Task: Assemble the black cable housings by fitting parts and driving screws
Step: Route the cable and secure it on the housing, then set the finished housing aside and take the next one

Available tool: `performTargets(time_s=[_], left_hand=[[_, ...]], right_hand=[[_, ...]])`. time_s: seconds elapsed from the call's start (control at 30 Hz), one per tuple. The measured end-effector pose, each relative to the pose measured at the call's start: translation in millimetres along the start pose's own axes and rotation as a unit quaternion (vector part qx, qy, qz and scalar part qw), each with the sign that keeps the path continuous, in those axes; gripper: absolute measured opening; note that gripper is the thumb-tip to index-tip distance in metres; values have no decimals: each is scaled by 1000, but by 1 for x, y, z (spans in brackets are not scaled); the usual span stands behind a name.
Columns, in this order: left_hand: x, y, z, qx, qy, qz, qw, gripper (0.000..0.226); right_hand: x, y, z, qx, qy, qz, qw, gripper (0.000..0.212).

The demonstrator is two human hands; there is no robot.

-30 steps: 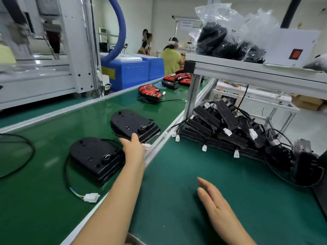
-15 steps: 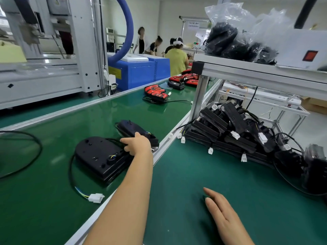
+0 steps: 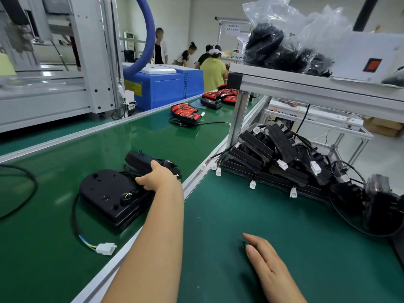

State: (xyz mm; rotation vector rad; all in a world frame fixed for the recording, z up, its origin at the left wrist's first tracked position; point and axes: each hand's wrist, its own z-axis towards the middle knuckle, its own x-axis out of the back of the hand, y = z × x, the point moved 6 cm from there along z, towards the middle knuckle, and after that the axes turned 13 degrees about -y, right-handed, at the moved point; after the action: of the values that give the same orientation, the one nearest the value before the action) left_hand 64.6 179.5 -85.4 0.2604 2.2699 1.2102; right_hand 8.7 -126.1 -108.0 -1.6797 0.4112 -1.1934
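Two black cable housings lie on the green conveyor belt point(image 3: 54, 248). My left hand point(image 3: 158, 178) reaches across the belt's metal rail and grips the farther housing point(image 3: 142, 159), which is tilted up on its near edge. The nearer housing point(image 3: 109, 193) lies flat just left of that hand, its cable ending in a white connector point(image 3: 107, 248). My right hand point(image 3: 265, 256) rests flat, fingers straight, on the green bench mat point(image 3: 306, 248), holding nothing. A pile of black housings point(image 3: 273, 158) with white connectors sits at the back of the mat.
A metal shelf post point(image 3: 238, 119) stands between belt and pile; bagged black parts point(image 3: 284, 47) sit on the shelf above. Red-and-black units point(image 3: 185, 112) lie farther down the belt. A white machine frame point(image 3: 91, 57) and blue cabinet point(image 3: 166, 88) stand beyond. People work in the background.
My left hand has closed round the farther housing and tipped it up off the belt towards me. My right hand has stayed on the mat.
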Motion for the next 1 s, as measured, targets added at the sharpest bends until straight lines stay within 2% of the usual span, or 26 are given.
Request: performTargets(time_s=[0.1, 0.17, 0.3, 0.37, 0.5, 0.57, 0.63, 0.7, 0.77, 0.83, 0.93, 1.0], left_hand=[[5, 2, -10, 16, 3, -111, 994, 48], [9, 5, -18, 29, 8, -132, 991, 38], [11, 10, -39, 23, -50, -151, 987, 19], [11, 13, -45, 17, -77, -168, 983, 20], [17, 23, -54, -14, -64, -128, 990, 29], [22, 29, -57, -64, -45, -68, 995, 49], [20, 39, -66, -153, -35, -6, 988, 59], [7, 44, -82, -260, -48, 48, 963, 60], [-15, 39, -102, -358, -79, 123, 922, 53], [-41, 22, -120, -410, -155, 178, 881, 38], [-85, -22, -142, -372, -356, 268, 815, 22], [-106, -59, -152, -309, -455, 376, 745, 20]], right_hand=[[0, 1, 0, 2, 0, 4, 1000, 22], [0, 1, 0, 4, 0, 9, 1000, 22], [0, 2, 1, 5, -2, 14, 1000, 23], [-1, 3, 2, 3, -3, 15, 1000, 23], [-1, 2, 2, -2, -9, 12, 1000, 22], [-1, 1, 1, -5, -11, 3, 1000, 21], [-1, -2, 1, -10, -20, -7, 1000, 20], [0, -3, -1, -18, -39, -19, 999, 19], [2, -2, -3, -30, -63, -24, 997, 20], [7, 0, -9, -45, -86, -28, 995, 24], [22, 6, -24, -71, -112, -43, 990, 26], [45, 10, -32, -94, -91, -29, 991, 22]])
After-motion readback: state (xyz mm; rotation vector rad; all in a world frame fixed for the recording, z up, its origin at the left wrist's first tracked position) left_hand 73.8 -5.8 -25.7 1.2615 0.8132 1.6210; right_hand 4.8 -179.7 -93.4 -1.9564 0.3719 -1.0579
